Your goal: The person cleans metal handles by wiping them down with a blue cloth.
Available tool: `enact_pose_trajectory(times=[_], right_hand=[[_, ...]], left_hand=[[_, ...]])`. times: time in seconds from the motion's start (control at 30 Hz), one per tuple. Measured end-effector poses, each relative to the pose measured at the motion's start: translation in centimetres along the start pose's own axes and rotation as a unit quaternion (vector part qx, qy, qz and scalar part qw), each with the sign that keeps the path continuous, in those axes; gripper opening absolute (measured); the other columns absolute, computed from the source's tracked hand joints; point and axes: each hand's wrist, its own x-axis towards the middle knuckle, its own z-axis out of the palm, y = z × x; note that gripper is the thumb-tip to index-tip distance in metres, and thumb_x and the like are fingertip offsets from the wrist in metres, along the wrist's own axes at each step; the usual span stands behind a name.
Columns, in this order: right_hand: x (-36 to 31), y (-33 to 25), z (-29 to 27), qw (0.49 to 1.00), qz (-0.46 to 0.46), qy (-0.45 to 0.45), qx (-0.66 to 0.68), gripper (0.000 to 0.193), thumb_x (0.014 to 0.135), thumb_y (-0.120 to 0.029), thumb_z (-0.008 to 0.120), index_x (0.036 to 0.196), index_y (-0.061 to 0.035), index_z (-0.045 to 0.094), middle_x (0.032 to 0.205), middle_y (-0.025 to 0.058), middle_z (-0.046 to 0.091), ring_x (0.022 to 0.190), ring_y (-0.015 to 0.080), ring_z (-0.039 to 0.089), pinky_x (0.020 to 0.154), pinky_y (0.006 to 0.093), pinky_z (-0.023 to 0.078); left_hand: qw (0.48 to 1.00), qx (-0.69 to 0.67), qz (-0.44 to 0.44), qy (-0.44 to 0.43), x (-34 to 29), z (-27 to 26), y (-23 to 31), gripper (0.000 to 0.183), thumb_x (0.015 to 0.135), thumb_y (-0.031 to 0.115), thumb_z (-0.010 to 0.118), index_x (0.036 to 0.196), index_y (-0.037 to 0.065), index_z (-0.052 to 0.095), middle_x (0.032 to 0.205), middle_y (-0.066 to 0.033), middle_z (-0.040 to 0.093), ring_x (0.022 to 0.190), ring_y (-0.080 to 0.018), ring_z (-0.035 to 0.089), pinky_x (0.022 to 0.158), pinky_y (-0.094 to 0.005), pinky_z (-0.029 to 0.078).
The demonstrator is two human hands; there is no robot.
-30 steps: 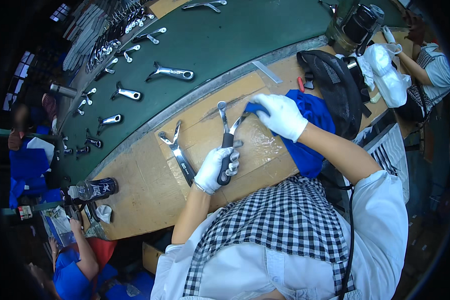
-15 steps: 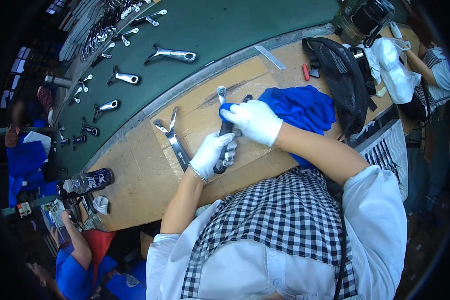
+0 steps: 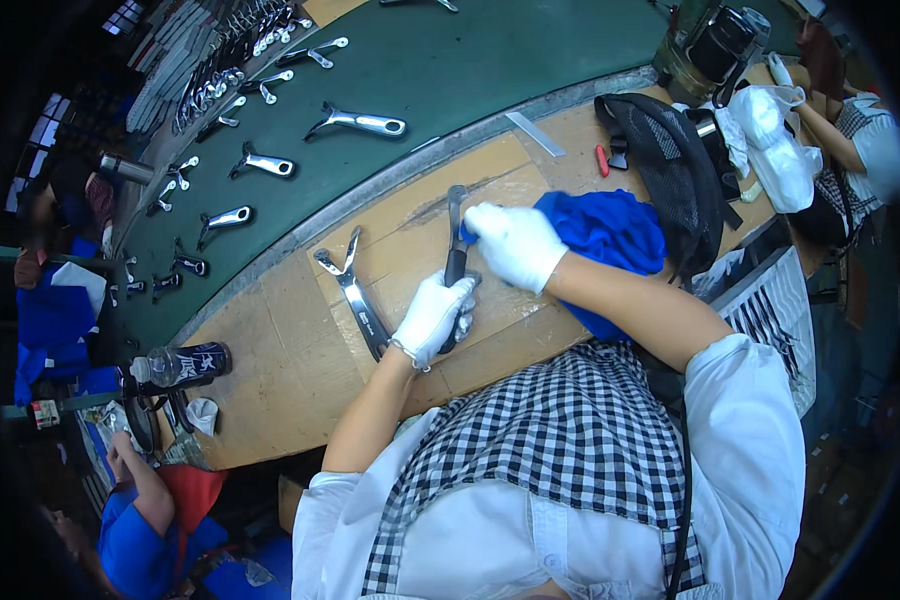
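Observation:
My left hand (image 3: 435, 318), in a white glove, is wrapped round the lower part of a shiny dark metal arm (image 3: 456, 240) with a rounded upper end. It stands upright in the picture, over the cardboard. My right hand (image 3: 518, 245), also gloved and slightly smeared by motion, is closed on a bit of blue cloth (image 3: 468, 234) beside the arm's upper part. The lower end of the arm is mostly hidden by my left fingers. Left of my hands, a forked chrome metal piece (image 3: 352, 295) lies on the cardboard. A larger crumpled blue cloth (image 3: 610, 230) lies behind my right wrist.
Beyond the curved table edge, a green surface (image 3: 450, 80) carries several chrome pieces (image 3: 365, 122). At right are a black mesh bag (image 3: 665, 170), a red-handled item (image 3: 601, 160) and a white plastic bag (image 3: 775, 150). A bottle (image 3: 185, 364) lies at left. Other people sit at both sides.
My right hand has shifted a little to the right with the cloth, showing more of the metal arm's upper part. My left hand keeps its hold. The whole view has tilted slightly.

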Motion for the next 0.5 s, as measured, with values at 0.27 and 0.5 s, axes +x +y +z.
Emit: enact_pose_trajectory(times=[0.27, 0.5], right_hand=[[-1.0, 4.9, -2.6, 0.956, 0.188, 0.138, 0.177, 0.022, 0.089, -0.014, 0.064, 0.108, -0.0041, 0.063, 0.102, 0.0189, 0.071, 0.093, 0.0345, 0.070, 0.083, 0.0408, 0.056], [-3.4, 0.0, 0.0, 0.989, 0.039, 0.001, 0.145, 0.020, 0.085, -0.016, 0.067, 0.101, -0.0051, 0.061, 0.091, 0.0138, 0.069, 0.085, 0.0350, 0.069, 0.074, 0.0445, 0.055]], left_hand=[[0.898, 0.351, 0.170, 0.205, -0.4, -0.6, -0.7, 0.035, 0.091, 0.037, 0.067, 0.097, 0.003, 0.063, 0.079, -0.0186, 0.062, 0.086, -0.0379, 0.066, 0.081, -0.0474, 0.052], [0.724, 0.584, 0.287, 0.229, 0.3, -0.6, -1.2, 0.026, 0.086, 0.030, 0.072, 0.089, 0.007, 0.060, 0.092, -0.0122, 0.063, 0.087, -0.0321, 0.063, 0.076, -0.0444, 0.051]])
